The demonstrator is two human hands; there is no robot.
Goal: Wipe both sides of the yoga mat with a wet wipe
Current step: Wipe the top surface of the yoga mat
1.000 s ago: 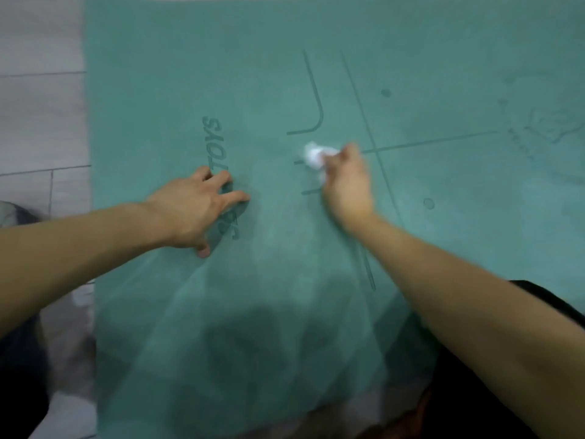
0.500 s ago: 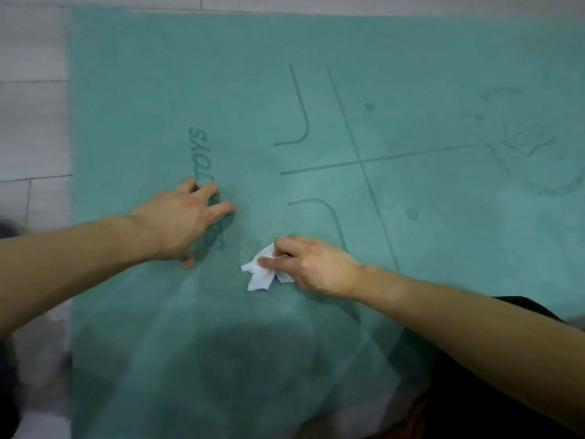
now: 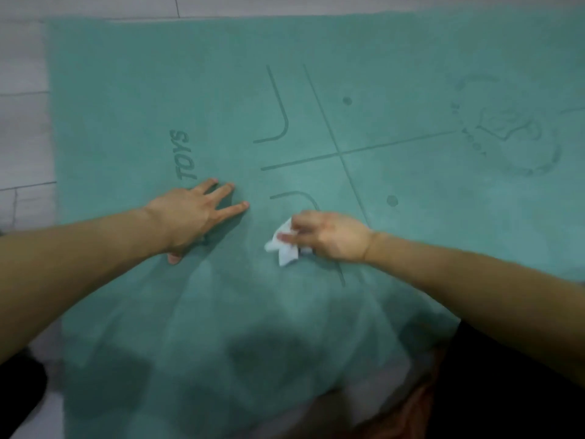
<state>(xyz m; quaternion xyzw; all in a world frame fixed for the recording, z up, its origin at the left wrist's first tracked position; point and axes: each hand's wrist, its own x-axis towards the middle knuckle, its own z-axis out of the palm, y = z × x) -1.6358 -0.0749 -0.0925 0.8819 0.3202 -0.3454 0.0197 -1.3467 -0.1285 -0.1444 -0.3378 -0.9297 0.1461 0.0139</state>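
The teal yoga mat [image 3: 411, 232] is spread flat on the tiled floor [image 3: 22, 122]. It is pressed by the left hand [image 3: 193, 213] — fingers straight — while a crumpled wet wipe [image 3: 283, 248] is pinched against it by the right hand [image 3: 329, 237].

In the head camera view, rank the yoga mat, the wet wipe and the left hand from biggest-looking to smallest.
1. yoga mat, fills most of the view
2. left hand, flat on the mat
3. wet wipe, crumpled and partly hidden in the right hand
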